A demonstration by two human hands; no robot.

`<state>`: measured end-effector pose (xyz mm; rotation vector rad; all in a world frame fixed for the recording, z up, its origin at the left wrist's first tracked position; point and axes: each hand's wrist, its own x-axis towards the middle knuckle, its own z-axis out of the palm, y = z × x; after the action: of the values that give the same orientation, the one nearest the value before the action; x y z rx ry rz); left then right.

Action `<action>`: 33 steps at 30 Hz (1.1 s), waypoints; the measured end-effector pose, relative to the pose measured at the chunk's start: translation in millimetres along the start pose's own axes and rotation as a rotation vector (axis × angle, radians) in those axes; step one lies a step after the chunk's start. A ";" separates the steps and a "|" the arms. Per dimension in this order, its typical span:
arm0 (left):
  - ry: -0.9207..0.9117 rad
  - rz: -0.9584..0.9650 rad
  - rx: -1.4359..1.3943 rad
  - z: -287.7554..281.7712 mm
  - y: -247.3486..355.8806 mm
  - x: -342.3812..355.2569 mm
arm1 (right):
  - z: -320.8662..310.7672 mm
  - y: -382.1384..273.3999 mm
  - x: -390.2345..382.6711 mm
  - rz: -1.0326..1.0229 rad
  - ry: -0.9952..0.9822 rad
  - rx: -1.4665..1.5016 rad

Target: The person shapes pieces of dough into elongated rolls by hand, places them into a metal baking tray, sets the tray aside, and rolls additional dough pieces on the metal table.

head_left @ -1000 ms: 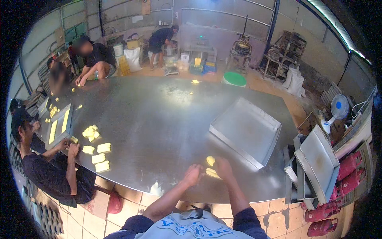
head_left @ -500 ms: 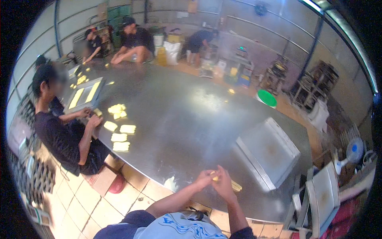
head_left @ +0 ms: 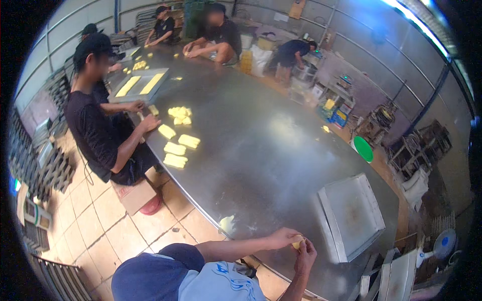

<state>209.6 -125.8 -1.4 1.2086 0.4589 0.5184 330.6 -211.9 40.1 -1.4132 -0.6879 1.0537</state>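
My left hand and my right hand meet over the near edge of the metal table. Between their closed fingers is a small piece of yellow dough, gripped from both sides. Just right of my hands lies a shallow metal tray with nothing on it but a brownish stain. A pale yellow smear of dough sticks to the table edge left of my left forearm.
At the left, a co-worker handles dough by a rolling pin. Several flattened dough pieces and a tray with two dough strips lie nearby. Other people sit or bend at the far end. A fan and a green-lidded bucket stand right.
My view has swung, so the scene appears shifted and tilted. Both hands still hold the dough piece. A dough strip seen beside my right hand earlier is no longer visible.
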 end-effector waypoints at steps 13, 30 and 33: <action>-0.030 0.027 -0.101 -24.8 17.8 -38.2 | 19.6 22.0 13.3 -0.217 -0.089 -0.257; -0.047 -0.111 -0.197 12.6 2.0 -26.2 | -34.3 6.6 -25.7 0.078 0.008 -0.352; -0.026 0.266 0.659 24.5 7.6 -25.5 | -51.9 11.3 -33.4 0.103 -0.008 -0.308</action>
<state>202.8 -157.6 14.5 1.9243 0.4647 0.5979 361.0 -266.1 31.1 -1.7251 -0.8152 1.0659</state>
